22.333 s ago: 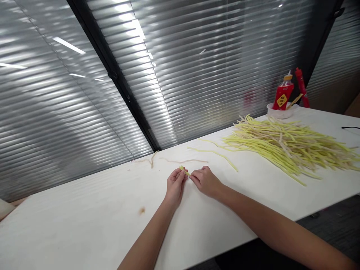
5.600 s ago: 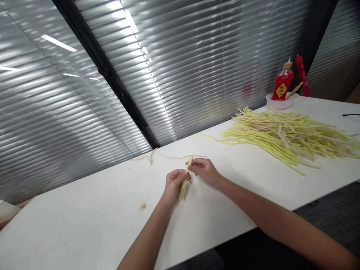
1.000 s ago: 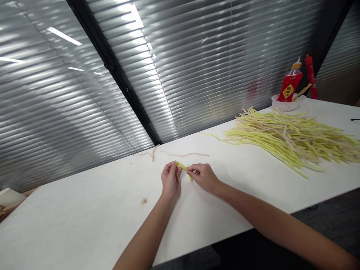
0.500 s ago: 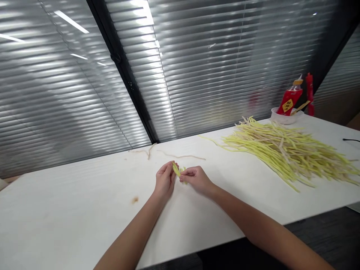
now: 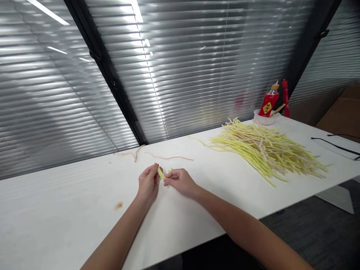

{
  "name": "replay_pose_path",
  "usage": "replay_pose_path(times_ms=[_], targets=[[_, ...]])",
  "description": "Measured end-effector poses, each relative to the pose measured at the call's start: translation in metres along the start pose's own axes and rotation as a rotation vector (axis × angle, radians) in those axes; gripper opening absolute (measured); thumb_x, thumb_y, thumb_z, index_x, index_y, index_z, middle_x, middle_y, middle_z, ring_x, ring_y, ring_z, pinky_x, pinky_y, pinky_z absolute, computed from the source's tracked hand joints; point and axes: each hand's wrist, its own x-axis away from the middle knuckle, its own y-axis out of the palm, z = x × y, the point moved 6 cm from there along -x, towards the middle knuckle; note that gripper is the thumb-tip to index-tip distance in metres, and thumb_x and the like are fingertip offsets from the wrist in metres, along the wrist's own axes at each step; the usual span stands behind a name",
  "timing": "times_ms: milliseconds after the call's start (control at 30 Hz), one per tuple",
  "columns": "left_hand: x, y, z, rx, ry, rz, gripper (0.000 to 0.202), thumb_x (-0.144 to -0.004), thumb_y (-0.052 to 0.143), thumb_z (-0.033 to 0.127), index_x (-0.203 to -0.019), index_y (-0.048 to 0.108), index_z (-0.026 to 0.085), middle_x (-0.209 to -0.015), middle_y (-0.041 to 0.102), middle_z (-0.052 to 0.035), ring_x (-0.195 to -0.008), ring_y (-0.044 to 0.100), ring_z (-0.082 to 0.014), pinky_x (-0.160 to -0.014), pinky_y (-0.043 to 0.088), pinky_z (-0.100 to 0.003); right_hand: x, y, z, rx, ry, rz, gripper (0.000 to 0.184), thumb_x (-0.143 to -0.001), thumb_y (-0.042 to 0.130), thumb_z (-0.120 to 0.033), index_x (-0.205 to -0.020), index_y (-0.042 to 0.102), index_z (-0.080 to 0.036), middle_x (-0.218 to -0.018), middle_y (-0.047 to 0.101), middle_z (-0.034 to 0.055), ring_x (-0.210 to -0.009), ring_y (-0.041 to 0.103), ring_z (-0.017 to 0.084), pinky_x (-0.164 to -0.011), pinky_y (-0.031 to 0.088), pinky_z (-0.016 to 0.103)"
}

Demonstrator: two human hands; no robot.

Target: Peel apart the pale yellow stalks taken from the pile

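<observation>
My left hand [image 5: 149, 180] is closed, thumb and fingers pinching one end of a short yellow-green piece of pipe cleaner [image 5: 161, 173], which looks folded or coiled. Its other end is pinched in my right hand [image 5: 180, 181], whose fingers are also closed. More yellow-green bits show just behind the right fingertips. Both hands are close together over the white table [image 5: 84, 217]. To the right lies a large loose pile of yellow-green and beige pipe cleaners [image 5: 261, 144]. Beyond my hands are a bent beige pipe cleaner [image 5: 137, 153] and a long thin beige one [image 5: 177, 157].
A clear plastic bowl [image 5: 263, 118] with a red-labelled bottle [image 5: 269, 104] stands at the back right, a red tube [image 5: 285, 97] behind it. Black-framed glasses [image 5: 337, 146] lie at the right edge. Blinds [image 5: 182, 75] run along the table's back. A brown stain [image 5: 118, 205] marks the tabletop.
The camera has turned to the right, so everything sits further left and the glasses have come into view. Both hands keep their pinch on the yellow-green piece, which shows slightly straighter between them.
</observation>
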Motion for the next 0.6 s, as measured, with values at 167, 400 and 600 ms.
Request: replay_pose_path(times_ms=[167, 400, 600], targets=[[-0.001, -0.002, 0.001, -0.111, 0.000, 0.031, 0.033, -0.056, 0.078, 0.035, -0.076, 0.065, 0.012, -0.067, 0.061, -0.0024, -0.061, 0.055, -0.0098, -0.056, 0.045, -0.020, 0.002, -0.006, -0.009, 0.122, -0.051, 0.050, 0.025, -0.071, 0.063, -0.038, -0.088, 0.068, -0.020, -0.082, 0.069, 0.0022, -0.070, 0.061, 0.014, -0.064, 0.046, 0.024], [-0.010, -0.013, 0.015, -0.358, 0.174, 0.111, 0.037, -0.055, 0.076, 0.041, -0.074, 0.065, 0.012, -0.056, 0.052, 0.0023, -0.050, 0.045, -0.0068, -0.050, 0.039, -0.020, 0.002, -0.054, -0.033, 0.259, -0.178, 0.323, 0.025, -0.073, 0.059, -0.034, -0.094, 0.067, -0.021, -0.083, 0.066, 0.0010, -0.054, 0.052, 0.008, -0.057, 0.045, 0.023], [-0.004, 0.003, 0.012, -0.908, 0.343, -0.050, 0.046, -0.064, 0.064, 0.050, -0.096, 0.066, 0.017, -0.084, 0.064, -0.0056, -0.056, 0.054, -0.0129, -0.056, 0.044, -0.027, 0.012, -0.135, -0.070, 0.469, -0.312, 0.486, 0.027, -0.078, 0.054, -0.031, -0.098, 0.065, -0.018, -0.082, 0.067, 0.0040, -0.060, 0.056, 0.012, -0.060, 0.047, 0.024]])
